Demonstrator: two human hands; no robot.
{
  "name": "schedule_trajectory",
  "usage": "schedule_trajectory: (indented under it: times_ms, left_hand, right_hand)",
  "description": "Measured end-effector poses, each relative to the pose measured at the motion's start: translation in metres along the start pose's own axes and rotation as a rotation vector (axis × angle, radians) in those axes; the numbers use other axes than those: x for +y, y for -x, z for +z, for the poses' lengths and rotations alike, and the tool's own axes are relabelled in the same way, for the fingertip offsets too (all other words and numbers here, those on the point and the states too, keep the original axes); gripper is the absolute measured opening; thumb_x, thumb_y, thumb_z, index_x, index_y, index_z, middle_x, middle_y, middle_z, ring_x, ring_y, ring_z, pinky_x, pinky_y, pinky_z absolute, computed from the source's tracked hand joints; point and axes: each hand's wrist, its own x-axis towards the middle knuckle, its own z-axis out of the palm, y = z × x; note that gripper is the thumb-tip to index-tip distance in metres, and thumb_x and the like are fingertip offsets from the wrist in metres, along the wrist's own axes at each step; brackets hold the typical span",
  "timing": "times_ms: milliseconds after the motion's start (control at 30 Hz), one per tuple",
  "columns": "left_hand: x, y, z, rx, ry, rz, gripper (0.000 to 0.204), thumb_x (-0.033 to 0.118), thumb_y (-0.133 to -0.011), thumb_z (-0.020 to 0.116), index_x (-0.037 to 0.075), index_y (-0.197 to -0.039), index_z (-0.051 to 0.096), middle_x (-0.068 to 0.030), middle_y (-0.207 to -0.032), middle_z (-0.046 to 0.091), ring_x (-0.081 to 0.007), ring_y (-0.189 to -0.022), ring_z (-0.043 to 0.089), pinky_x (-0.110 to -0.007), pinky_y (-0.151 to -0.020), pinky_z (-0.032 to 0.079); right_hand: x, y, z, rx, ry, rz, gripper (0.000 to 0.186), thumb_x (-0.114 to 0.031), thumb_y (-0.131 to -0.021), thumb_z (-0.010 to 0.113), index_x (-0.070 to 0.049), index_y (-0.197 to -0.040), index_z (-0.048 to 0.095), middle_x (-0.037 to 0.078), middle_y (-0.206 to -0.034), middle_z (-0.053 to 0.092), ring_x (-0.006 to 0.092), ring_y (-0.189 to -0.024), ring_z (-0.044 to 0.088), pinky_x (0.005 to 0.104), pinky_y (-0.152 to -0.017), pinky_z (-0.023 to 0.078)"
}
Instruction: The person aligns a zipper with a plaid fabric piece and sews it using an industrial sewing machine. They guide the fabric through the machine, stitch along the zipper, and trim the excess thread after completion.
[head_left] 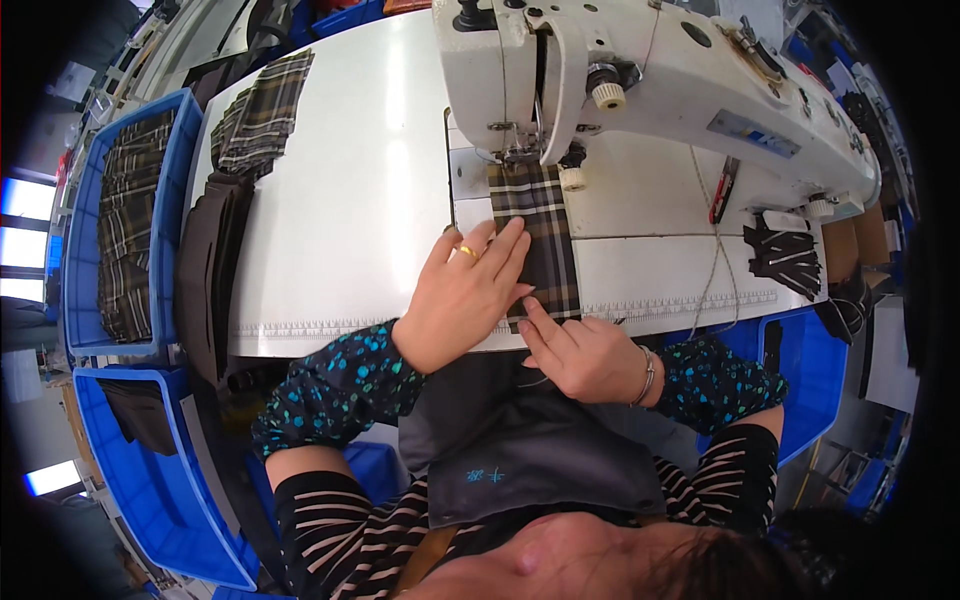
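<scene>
A plaid fabric strip (543, 262) lies under the needle area of a white sewing machine (640, 70), reaching down to the table's front edge. My left hand (463, 290) lies over the strip's left side, fingers stretched flat, a yellow ring on one of them. My right hand (585, 355) is at the strip's lower end, fingers bent and closed on its edge; the thumb is partly hidden. The two hands nearly touch at the fabric.
The white table (330, 200) carries plaid pieces (260, 110), dark fabric pieces (212, 260), black strips (782, 255) and a red-black tool (724, 190). Blue bins (78, 220) stand left, one full of plaid pieces, and another blue bin (810, 390) sits right.
</scene>
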Motion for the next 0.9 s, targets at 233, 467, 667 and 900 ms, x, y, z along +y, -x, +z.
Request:
schedule_trajectory:
  times_ms: [233, 467, 667, 900]
  left_hand:
    - [-0.028, -0.034, 0.017, -0.046, 0.003, -0.062, 0.067, 0.052, -0.091, 0.073, 0.007, -0.139, 0.067, -0.0046, -0.148, 0.064, -0.0282, -0.13, 0.059, -0.043, -0.099, 0.05]
    - [-0.039, -0.028, 0.0, -0.017, -0.042, 0.058, 0.062, 0.054, -0.088, 0.076, 0.015, -0.137, 0.069, -0.0066, -0.143, 0.065, -0.0283, -0.131, 0.058, -0.046, -0.105, 0.048]
    - [-0.047, -0.024, 0.007, -0.049, 0.086, 0.043, 0.062, 0.048, -0.081, 0.079, 0.018, -0.135, 0.071, -0.0047, -0.138, 0.065, -0.0253, -0.123, 0.061, -0.046, -0.103, 0.047]
    - [-0.049, -0.028, 0.009, -0.046, 0.135, 0.013, 0.061, 0.05, -0.081, 0.078, 0.007, -0.122, 0.068, -0.0053, -0.128, 0.068, -0.0258, -0.118, 0.062, -0.044, -0.102, 0.047]
  right_hand:
    - [0.001, 0.0, -0.003, 0.0, 0.018, -0.011, 0.043, -0.031, -0.094, 0.074, 0.008, -0.113, 0.073, 0.031, -0.121, 0.073, 0.0148, -0.06, 0.061, 0.025, -0.056, 0.05]
    - [0.037, -0.016, -0.021, -0.081, -0.361, 0.02, 0.04, -0.038, -0.091, 0.075, 0.0, -0.1, 0.071, 0.017, -0.112, 0.072, 0.02, -0.067, 0.065, 0.0303, -0.057, 0.051]
    - [0.073, -0.056, -0.043, -0.031, -0.231, 0.143, 0.025, -0.029, -0.086, 0.075, -0.008, -0.083, 0.063, 0.005, -0.081, 0.051, 0.0197, -0.071, 0.065, 0.0333, -0.06, 0.055]
    - [0.102, -0.061, 0.016, 0.266, 0.066, -0.17, 0.027, -0.016, -0.079, 0.07, 0.002, -0.099, 0.07, 0.009, -0.098, 0.067, 0.0218, -0.088, 0.068, 0.0304, -0.077, 0.058]
